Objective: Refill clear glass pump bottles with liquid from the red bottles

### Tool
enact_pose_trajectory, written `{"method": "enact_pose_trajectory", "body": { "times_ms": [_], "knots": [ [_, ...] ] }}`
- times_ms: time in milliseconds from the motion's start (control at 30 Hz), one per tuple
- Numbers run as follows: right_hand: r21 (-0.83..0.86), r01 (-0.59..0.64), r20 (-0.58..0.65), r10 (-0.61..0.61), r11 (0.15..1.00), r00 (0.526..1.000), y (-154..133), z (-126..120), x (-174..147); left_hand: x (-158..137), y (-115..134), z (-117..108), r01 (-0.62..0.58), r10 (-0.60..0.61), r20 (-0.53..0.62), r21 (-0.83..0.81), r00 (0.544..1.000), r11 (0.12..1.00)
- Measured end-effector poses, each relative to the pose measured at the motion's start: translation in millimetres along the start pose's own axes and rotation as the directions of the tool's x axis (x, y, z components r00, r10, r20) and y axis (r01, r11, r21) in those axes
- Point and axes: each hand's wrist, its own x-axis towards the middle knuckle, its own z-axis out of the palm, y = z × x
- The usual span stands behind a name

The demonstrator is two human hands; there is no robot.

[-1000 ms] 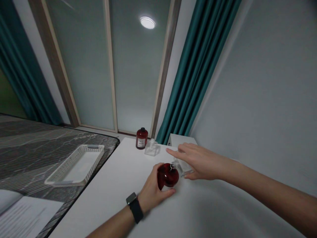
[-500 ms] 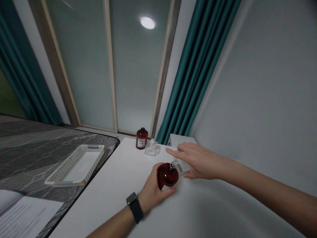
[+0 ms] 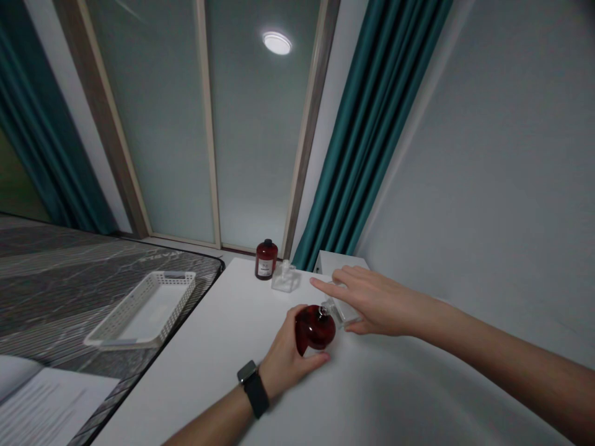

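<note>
Head view, from the left: a teal curtain hangs at the edge, and below it an unfolded booklet with printed lines lies on a grey patterned surface with dark edging. Near the booklet, a white perforated basket rests on the same surface. Behind stand frosted panels in pale frames, one showing a bright round light. A white tabletop carries the work. A dark-strapped watch is worn on the left wrist. At the far end, a capped red bottle with a white label stands upright, just beside a clear bottle.

The left hand has its fingers wrapped around a second red bottle, near the middle of the tabletop, mouth up. Next, a second clear bottle is tilted, its neck at the red bottle's mouth; contact cannot be confirmed. The right hand grips this clear bottle, index finger extended, thumb beneath. Beyond are a white cabinet, another teal curtain and a plain wall.
</note>
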Motion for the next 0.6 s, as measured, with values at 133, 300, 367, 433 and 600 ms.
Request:
{"method": "enact_pose_trajectory", "body": {
  "times_ms": [133, 300, 367, 433, 600],
  "knots": [
    [-0.01, 0.004, -0.008, -0.004, 1.0, 1.0, 1.0, 1.1, -0.2, -0.1, -1.5, -0.1, 0.001, -0.001, -0.003, -0.002, 1.0, 1.0],
    [-0.025, 0.009, -0.007, -0.009, 1.0, 1.0, 0.5, 1.2, 0.3, -0.2, -1.9, 0.2, -0.007, 0.007, -0.01, -0.003, 1.0, 1.0],
    [-0.028, 0.011, -0.008, -0.011, 1.0, 1.0, 0.0, 0.8, 0.3, -0.1, -1.6, 0.3, -0.007, 0.007, -0.01, -0.002, 1.0, 1.0],
    [-0.036, 0.011, -0.012, -0.011, 0.999, 1.0, -0.5, 0.4, 0.3, 0.0, -1.2, 0.3, -0.001, 0.001, -0.006, -0.002, 1.0, 1.0],
    [-0.054, 0.014, -0.008, -0.015, 0.998, 1.0, -1.5, -0.6, 0.3, -0.2, -1.6, 0.0, 0.004, -0.004, 0.003, -0.002, 1.0, 1.0]
  ]
}}
